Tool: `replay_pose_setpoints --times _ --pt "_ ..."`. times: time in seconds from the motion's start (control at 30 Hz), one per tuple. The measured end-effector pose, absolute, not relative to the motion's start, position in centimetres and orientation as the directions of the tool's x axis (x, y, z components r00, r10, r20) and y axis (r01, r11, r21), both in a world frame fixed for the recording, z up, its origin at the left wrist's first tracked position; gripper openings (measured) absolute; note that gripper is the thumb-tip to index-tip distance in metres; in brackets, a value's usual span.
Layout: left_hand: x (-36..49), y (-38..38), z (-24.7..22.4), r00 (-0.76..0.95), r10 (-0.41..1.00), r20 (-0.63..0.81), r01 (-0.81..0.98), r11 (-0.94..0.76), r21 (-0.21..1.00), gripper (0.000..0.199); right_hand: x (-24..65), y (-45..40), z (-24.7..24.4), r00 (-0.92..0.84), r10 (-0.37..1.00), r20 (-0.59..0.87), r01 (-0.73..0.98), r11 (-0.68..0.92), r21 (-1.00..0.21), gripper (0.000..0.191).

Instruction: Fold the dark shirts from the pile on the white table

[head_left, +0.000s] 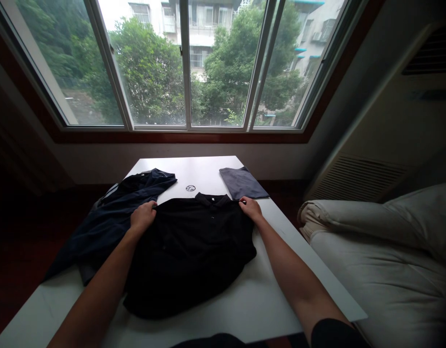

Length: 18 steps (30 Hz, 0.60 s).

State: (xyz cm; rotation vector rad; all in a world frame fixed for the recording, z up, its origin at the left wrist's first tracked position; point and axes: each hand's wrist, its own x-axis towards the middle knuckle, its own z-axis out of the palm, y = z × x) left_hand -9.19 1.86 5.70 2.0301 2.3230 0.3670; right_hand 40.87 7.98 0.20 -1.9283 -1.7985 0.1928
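A black collared shirt [194,246] lies spread on the white table [259,299], its collar toward the window. My left hand [143,215] is closed on the shirt's left shoulder edge, and my right hand [251,208] pinches the right shoulder edge. Beside my left hand, dark blue clothing [107,217] lies in a loose heap along the table's left side. A folded grey garment [243,182] rests flat at the far right corner, just beyond my right hand.
A small round dark emblem [190,188] is on the tabletop beyond the collar. Behind the table stand a wall and a wide window [186,128]. A pale padded sofa [382,261] is close on the right, with a light-coloured vented unit [360,179] behind it.
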Motion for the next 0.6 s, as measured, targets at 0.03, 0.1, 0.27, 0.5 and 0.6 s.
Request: replay_pose_setpoints --times 0.03,0.1,0.27,0.5,0.6 --pt "-9.9 2.0 5.5 -0.182 0.966 0.183 0.968 0.143 0.208 0.037 40.5 7.9 0.1 0.087 0.969 0.231 0.9 0.023 -0.436 0.021" --pt "-11.1 2.3 5.0 -0.237 0.924 0.301 0.962 0.18 0.205 0.034 39.6 7.8 -0.1 0.018 0.969 0.248 0.897 0.094 -0.432 0.021" --pt "-12.6 2.7 3.2 -0.267 0.933 0.243 0.959 0.233 0.159 0.031 38.2 7.4 -0.3 -0.086 0.95 0.3 0.861 0.222 -0.458 0.018" --pt "-11.7 2.8 2.2 -0.218 0.941 0.258 0.972 0.188 0.139 0.034 37.8 7.0 -0.2 -0.116 0.947 0.301 0.822 0.261 -0.505 0.016" --pt "-11.1 2.6 2.3 -0.186 0.949 0.254 0.98 0.159 0.123 0.034 37.6 6.8 0.1 -0.104 0.951 0.29 0.824 0.245 -0.511 0.017"
